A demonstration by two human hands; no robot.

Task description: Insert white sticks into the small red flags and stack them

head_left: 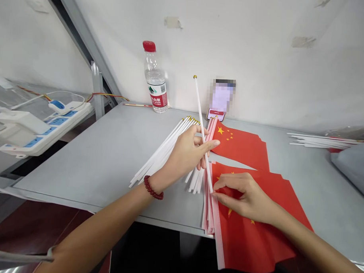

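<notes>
My left hand (189, 148) is closed around a thin white flagpole (200, 107) with a gold ball on top, holding it tilted above the table. At the pole's lower end, my right hand (242, 194) pinches the top corner of the white sleeve of a red flag (250, 246) with yellow stars. The pole's end meets the sleeve at those fingertips; whether it is inside I cannot tell. That flag hangs over the table's front edge, above a stack of similar flags (283, 195). Left of the flags lies a bundle of white flagpoles (160, 161), partly behind my left hand.
Flags on poles (244, 144) lie farther back on the grey table (94, 149). A water bottle (156, 84) and a phone (217, 114) stand by the wall. More white sticks (319, 140) are at right beside a grey bag (354, 166). A power strip (47, 132) is at left.
</notes>
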